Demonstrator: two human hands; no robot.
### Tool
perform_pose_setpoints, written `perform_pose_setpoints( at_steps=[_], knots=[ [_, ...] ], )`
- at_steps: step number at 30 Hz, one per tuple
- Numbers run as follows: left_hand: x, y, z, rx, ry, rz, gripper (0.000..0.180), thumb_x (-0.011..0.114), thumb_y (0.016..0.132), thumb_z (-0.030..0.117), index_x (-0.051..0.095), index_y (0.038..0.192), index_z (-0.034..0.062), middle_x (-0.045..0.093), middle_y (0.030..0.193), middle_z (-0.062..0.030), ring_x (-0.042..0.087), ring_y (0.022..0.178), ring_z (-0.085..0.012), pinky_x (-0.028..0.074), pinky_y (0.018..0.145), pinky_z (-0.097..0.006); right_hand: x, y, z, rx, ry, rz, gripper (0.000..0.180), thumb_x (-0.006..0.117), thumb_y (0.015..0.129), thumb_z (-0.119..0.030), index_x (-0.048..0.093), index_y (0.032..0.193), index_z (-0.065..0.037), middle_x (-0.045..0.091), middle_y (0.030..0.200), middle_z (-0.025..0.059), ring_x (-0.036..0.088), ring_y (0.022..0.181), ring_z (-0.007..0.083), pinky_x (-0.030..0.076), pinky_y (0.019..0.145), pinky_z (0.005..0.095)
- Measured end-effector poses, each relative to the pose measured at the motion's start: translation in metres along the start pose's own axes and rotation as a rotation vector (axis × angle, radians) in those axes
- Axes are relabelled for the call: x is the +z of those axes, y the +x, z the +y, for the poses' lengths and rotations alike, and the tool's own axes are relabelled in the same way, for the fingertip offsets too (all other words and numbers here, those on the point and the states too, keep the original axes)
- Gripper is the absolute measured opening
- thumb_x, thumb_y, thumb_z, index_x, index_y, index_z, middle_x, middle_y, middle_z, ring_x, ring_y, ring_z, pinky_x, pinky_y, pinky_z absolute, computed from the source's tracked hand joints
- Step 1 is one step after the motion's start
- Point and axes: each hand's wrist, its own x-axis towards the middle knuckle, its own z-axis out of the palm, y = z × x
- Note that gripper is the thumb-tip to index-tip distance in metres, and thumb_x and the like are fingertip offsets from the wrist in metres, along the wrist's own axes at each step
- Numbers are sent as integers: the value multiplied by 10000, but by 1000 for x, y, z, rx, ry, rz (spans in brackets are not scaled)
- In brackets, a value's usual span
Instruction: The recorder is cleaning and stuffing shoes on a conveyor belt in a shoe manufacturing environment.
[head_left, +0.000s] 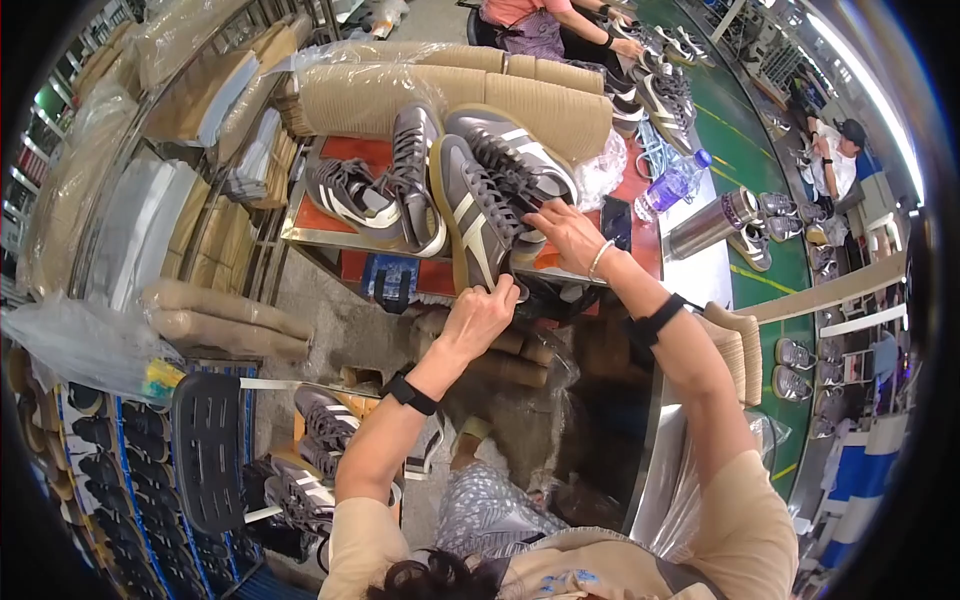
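A grey sneaker [468, 205] with white stripes, dark laces and a gum sole stands tilted, toe up, at the front edge of the red-topped bench [350, 150]. At its heel my left hand [482, 318] is closed, thumb and fingers pinching the back edge. My right hand [568, 236] has its fingers bent at the shoe's collar, fingertips partly hidden by the upper. A second striped sneaker [515, 150] lies just behind, close to my right fingers. On the left, another grey sneaker [410, 160] leans beside a sneaker lying lower [345, 195].
Behind the shoes lie long rolls of tan inserts [400, 98] in plastic. To the right stand a purple bottle [675, 185], a steel flask [712, 225] and a dark phone [616, 224]. A black chair [208, 450] is at lower left. A co-worker [540, 25] handles shoes beyond.
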Motion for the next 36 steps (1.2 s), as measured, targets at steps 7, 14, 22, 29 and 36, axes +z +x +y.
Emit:
perform_pose_setpoints(
  at_steps=[7, 14, 22, 29, 36],
  knots=[
    [-12, -23, -47, 73, -65, 98, 134, 590, 727, 98, 507, 827, 67, 479, 828, -61, 564, 586, -186, 478, 537, -296, -5, 13, -4, 69, -85, -61, 363, 735, 627, -168, 574, 928, -46, 594, 930, 107, 491, 1036, 292, 402, 877, 402],
    [-22, -16, -47, 106, -234, 116, 165, 587, 695, 49, 510, 842, 59, 487, 834, -73, 564, 619, -210, 484, 574, -315, -4, 19, 50, -9, -332, -384, 614, 658, 639, -123, 549, 1228, -262, 562, 1125, 127, 471, 1195, 279, 139, 1136, 485],
    [-36, -21, -65, 125, -321, 203, 146, 584, 716, 75, 528, 848, 50, 512, 835, -69, 564, 673, -193, 469, 616, -317, 5, 36, 48, 12, -396, -550, 513, 631, 705, -150, 538, 1195, -268, 589, 982, 100, 577, 1041, 283, 185, 1100, 567],
    [-31, -24, -76, 124, -273, 134, 279, 688, 672, 90, 540, 899, 23, 589, 990, -117, 584, 767, -238, 478, 712, -342, 13, 31, 65, 33, -481, -508, 508, 568, 784, -115, 483, 1233, -337, 611, 915, 60, 595, 982, 236, 193, 1093, 550],
    [-27, -28, -86, 37, -429, 233, 297, 696, 624, 41, 529, 868, 15, 579, 963, -126, 576, 800, -271, 478, 736, -365, -6, 26, 24, -140, -447, -247, 282, 525, 776, -114, 634, 1010, -229, 600, 707, 70, 650, 804, 255, 231, 1092, 538]
  ],
)
